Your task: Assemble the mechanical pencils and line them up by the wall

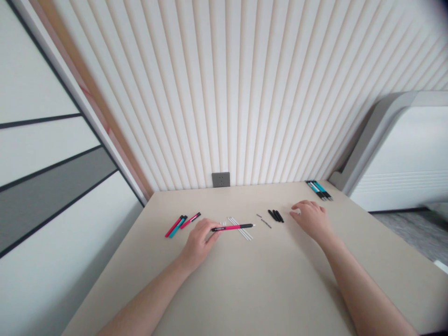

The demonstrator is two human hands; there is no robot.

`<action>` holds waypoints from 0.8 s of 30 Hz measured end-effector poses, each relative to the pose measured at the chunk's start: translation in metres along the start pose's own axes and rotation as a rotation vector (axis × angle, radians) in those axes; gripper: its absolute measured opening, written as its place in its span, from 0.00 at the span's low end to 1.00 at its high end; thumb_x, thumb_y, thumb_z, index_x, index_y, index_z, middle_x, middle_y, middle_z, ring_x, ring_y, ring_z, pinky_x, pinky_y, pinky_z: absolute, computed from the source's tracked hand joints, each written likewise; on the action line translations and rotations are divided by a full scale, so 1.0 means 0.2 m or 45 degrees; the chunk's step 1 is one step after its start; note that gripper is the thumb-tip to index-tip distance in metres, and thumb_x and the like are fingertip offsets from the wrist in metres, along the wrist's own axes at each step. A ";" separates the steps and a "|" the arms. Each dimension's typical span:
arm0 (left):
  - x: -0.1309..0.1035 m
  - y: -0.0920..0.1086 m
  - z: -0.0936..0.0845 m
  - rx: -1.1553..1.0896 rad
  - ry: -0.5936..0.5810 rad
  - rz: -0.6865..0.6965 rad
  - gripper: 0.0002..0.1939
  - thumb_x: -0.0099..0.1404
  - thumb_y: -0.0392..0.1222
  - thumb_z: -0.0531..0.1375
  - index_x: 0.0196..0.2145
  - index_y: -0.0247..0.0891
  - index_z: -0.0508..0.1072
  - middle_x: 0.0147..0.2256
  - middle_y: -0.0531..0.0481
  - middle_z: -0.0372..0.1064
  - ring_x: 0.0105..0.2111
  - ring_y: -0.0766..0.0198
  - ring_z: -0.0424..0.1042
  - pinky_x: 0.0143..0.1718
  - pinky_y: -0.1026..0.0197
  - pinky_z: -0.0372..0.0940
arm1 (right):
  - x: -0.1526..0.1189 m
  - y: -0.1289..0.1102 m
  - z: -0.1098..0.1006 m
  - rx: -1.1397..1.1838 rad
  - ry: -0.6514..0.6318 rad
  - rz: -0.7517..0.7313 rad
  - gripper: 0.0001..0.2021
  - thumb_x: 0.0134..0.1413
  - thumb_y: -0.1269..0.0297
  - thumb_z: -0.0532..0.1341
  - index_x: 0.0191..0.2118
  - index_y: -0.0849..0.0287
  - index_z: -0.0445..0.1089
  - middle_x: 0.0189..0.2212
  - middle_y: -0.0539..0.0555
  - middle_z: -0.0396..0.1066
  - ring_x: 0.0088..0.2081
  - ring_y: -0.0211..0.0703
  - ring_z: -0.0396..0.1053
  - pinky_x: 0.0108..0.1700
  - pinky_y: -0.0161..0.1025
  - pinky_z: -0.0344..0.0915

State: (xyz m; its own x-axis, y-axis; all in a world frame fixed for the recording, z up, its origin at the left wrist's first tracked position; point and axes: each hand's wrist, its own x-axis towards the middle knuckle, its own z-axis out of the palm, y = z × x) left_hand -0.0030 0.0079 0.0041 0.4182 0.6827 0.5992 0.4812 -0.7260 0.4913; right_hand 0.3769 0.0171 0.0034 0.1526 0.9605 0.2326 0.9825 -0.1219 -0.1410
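Observation:
My left hand (200, 241) pinches the back end of a pink pen (231, 227). The pen lies level, its black grip and thin pale tip pointing right, above several white refills (245, 233). To the right, my right hand (311, 217) is low over the table, thumb and forefinger around a small whitish piece (298, 212), whose kind I cannot make out. Black rubber grips (276, 215) lie just left of that hand, with thin springs (266, 224) beside them. Small white pieces (223, 223) sit behind the pink pen, partly hidden by it.
Pink and teal pen barrels (179, 226) lie left of my left hand. Several teal and black pens (319, 190) rest at the table's far right corner. The beige table (245, 289) meets a ribbed wall with a dark socket (220, 179). A white padded headboard (402, 154) stands at right.

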 end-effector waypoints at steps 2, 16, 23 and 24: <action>0.00 0.00 0.00 0.006 0.007 -0.004 0.05 0.66 0.36 0.57 0.39 0.39 0.71 0.35 0.48 0.72 0.37 0.61 0.71 0.40 0.58 0.68 | 0.00 0.01 0.01 0.003 -0.042 0.019 0.11 0.54 0.60 0.58 0.39 0.56 0.76 0.44 0.61 0.72 0.49 0.59 0.64 0.46 0.52 0.56; 0.00 0.00 0.00 -0.003 0.027 -0.001 0.05 0.66 0.36 0.56 0.39 0.39 0.71 0.35 0.48 0.72 0.36 0.60 0.71 0.40 0.57 0.68 | 0.02 -0.10 -0.01 0.653 0.066 -0.038 0.15 0.57 0.54 0.56 0.34 0.58 0.75 0.35 0.59 0.76 0.38 0.50 0.70 0.40 0.45 0.62; 0.00 0.01 0.00 0.003 0.044 -0.026 0.04 0.66 0.36 0.56 0.39 0.39 0.70 0.35 0.48 0.71 0.36 0.61 0.71 0.40 0.58 0.68 | -0.10 -0.37 -0.01 1.465 -0.306 -0.256 0.18 0.52 0.48 0.62 0.36 0.61 0.74 0.28 0.53 0.73 0.28 0.40 0.67 0.30 0.36 0.63; 0.00 0.01 0.00 0.008 0.042 -0.028 0.04 0.66 0.36 0.56 0.39 0.39 0.70 0.35 0.48 0.71 0.36 0.61 0.71 0.40 0.58 0.68 | -0.11 -0.39 -0.01 1.492 -0.335 -0.263 0.18 0.52 0.49 0.62 0.37 0.61 0.74 0.28 0.53 0.73 0.29 0.39 0.67 0.31 0.36 0.63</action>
State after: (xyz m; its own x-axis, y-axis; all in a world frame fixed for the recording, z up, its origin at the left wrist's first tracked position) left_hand -0.0022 0.0065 0.0062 0.3820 0.6955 0.6086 0.4947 -0.7101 0.5010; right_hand 0.2967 0.0045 0.0111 -0.1550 0.9731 0.1707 0.2734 0.2083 -0.9391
